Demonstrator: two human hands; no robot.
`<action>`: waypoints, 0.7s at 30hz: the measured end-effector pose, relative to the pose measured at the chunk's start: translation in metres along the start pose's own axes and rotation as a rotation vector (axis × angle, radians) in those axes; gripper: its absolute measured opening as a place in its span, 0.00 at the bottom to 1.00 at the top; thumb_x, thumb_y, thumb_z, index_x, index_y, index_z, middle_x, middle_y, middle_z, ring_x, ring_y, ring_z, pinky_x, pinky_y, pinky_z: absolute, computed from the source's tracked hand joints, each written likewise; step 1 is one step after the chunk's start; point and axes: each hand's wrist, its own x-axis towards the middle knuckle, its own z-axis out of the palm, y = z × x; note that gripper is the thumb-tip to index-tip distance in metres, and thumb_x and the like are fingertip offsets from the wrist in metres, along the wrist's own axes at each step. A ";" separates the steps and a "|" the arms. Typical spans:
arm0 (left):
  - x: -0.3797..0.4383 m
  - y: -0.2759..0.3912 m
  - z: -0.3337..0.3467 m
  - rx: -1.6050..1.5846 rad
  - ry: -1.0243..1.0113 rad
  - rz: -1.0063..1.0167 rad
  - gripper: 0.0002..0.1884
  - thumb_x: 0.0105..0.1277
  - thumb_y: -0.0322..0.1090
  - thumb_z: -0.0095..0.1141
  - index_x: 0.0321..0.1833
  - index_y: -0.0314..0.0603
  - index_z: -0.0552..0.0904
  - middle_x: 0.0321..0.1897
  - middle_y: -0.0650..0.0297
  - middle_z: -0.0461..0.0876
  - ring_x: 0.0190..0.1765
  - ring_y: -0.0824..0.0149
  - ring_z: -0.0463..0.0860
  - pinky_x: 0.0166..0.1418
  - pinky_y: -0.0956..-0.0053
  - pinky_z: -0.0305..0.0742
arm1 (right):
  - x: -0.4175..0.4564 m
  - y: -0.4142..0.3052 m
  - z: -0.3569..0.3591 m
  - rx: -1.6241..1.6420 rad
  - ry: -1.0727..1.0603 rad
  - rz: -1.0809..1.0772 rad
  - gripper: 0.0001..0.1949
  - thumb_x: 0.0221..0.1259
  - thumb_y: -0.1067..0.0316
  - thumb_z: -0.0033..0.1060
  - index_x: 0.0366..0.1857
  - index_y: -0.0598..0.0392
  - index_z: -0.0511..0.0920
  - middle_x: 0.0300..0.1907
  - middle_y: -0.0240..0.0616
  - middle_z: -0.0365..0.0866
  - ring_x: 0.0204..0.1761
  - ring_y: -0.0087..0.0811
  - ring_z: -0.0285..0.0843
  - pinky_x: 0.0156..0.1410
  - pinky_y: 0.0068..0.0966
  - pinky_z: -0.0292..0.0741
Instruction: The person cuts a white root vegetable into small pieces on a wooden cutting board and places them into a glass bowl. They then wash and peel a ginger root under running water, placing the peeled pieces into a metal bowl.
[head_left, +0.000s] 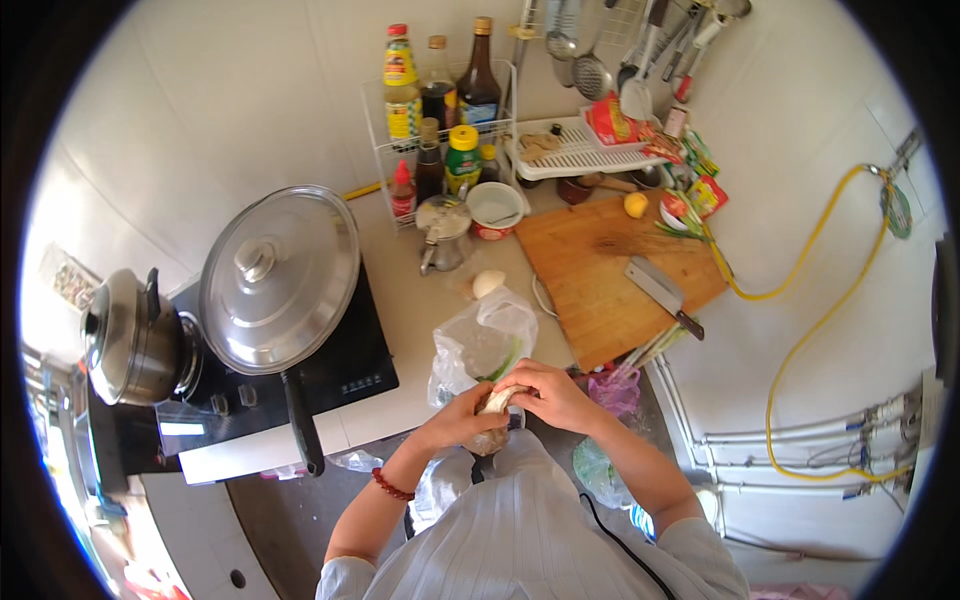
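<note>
Both hands meet in front of my body, just past the counter's front edge. My left hand (461, 416) and my right hand (546, 394) grip a pale, whitish item (501, 400) between their fingers; it may be a mushroom or a piece of vegetable, I cannot tell which. Under it shows a brownish lump (487, 441), partly hidden by the left hand. Right behind the hands, a clear plastic bag (480, 337) lies on the counter with a green stalk (507, 360) in it. A whole white egg-like item (489, 283) rests behind the bag.
To the left, a lidded frying pan (281, 300) and a steel pot (135, 337) stand on the black cooktop (367, 360); the pan's handle juts past the edge. At right, a cleaver (660, 289) lies on the wooden cutting board (577, 300). Bottles fill a wire rack (379, 154).
</note>
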 end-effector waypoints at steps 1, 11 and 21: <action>0.003 -0.001 0.004 0.097 0.021 0.034 0.19 0.57 0.35 0.57 0.51 0.37 0.72 0.39 0.65 0.74 0.41 0.74 0.72 0.46 0.78 0.68 | -0.009 -0.001 0.001 -0.033 0.061 0.026 0.09 0.50 0.76 0.55 0.37 0.54 0.77 0.32 0.35 0.73 0.32 0.31 0.73 0.35 0.22 0.70; -0.003 0.031 0.091 0.919 0.615 0.493 0.31 0.39 0.44 0.68 0.49 0.45 0.73 0.49 0.64 0.72 0.56 0.57 0.68 0.57 0.50 0.59 | -0.073 -0.004 -0.002 0.355 0.553 0.219 0.05 0.50 0.76 0.58 0.31 0.63 0.76 0.24 0.33 0.77 0.25 0.18 0.72 0.30 0.17 0.70; 0.046 0.000 0.221 0.756 0.339 0.575 0.25 0.38 0.31 0.68 0.43 0.42 0.76 0.36 0.58 0.77 0.38 0.57 0.78 0.40 0.69 0.74 | -0.216 0.014 -0.048 0.730 0.624 0.359 0.07 0.50 0.72 0.61 0.32 0.61 0.75 0.28 0.34 0.78 0.30 0.20 0.74 0.35 0.16 0.71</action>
